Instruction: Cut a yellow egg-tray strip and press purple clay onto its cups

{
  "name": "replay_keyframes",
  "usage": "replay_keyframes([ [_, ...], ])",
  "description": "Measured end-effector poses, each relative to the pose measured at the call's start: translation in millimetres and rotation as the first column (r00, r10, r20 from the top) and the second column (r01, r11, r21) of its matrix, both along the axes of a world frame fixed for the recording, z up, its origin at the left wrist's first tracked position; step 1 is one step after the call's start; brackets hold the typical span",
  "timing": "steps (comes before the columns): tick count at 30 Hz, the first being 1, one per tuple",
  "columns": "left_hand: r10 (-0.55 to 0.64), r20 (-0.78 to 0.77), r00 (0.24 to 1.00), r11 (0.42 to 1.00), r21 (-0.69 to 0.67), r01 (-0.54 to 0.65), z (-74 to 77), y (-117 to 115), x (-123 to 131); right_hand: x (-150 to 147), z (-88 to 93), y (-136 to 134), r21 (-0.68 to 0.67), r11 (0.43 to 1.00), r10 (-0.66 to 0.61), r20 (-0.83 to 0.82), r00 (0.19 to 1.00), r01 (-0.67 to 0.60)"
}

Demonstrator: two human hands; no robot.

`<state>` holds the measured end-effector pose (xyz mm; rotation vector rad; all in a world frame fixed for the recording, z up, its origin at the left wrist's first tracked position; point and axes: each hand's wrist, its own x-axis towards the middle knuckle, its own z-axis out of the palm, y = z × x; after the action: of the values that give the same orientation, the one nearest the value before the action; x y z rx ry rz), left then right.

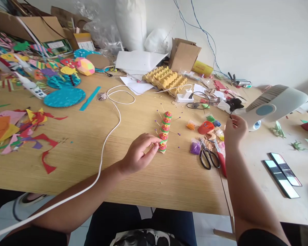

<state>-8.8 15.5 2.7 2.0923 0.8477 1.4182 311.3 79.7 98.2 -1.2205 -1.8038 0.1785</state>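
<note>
A caterpillar-like craft (165, 128) stands on the table in front of me, a row of several red and green bumps with yellow rings. Thin sticks with purple tips spread out on both sides of it. My left hand (140, 153) has its thumb and index finger closed at the nearest bump, gripping its left side. Out to the right, my right hand (236, 130) is raised beside the white fan (269, 104), fingers pinched together. A small dark bit shows at its fingertips, too small to name. Black-handled scissors (207, 159) and a red-handled knife (221, 160) lie left of my right forearm.
A purple clay packet (195, 147) and a red cup (205, 127) sit near the scissors. Farther back are a yellow egg tray (166, 80) and a power strip (184, 97). A white cable (102, 155) crosses over my left forearm. Paper scraps (20, 128) cover the left side.
</note>
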Motion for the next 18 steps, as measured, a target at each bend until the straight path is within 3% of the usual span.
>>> replay_keyframes([
  [4,-0.087,0.021,0.996,0.993,-0.075,0.088,0.9,-3.3,-0.6,-46.2,-25.2,-54.0,0.072,0.997,-0.011,0.122,0.992,0.002],
  [8,-0.209,0.070,0.975,0.958,-0.185,0.218,2.6,-6.9,-2.0,-105.3,-52.6,-99.6,0.143,0.982,0.095,0.189,0.977,-0.123],
  [12,-0.266,0.101,0.959,0.937,-0.206,0.282,2.7,-7.3,-1.7,-126.5,-65.3,-101.2,0.102,0.985,0.124,0.113,0.986,-0.136],
  [18,-0.234,0.024,0.972,0.964,-0.126,0.235,1.0,-5.2,1.7,-116.2,-76.5,-87.3,0.012,0.992,0.125,0.010,0.992,-0.126],
])
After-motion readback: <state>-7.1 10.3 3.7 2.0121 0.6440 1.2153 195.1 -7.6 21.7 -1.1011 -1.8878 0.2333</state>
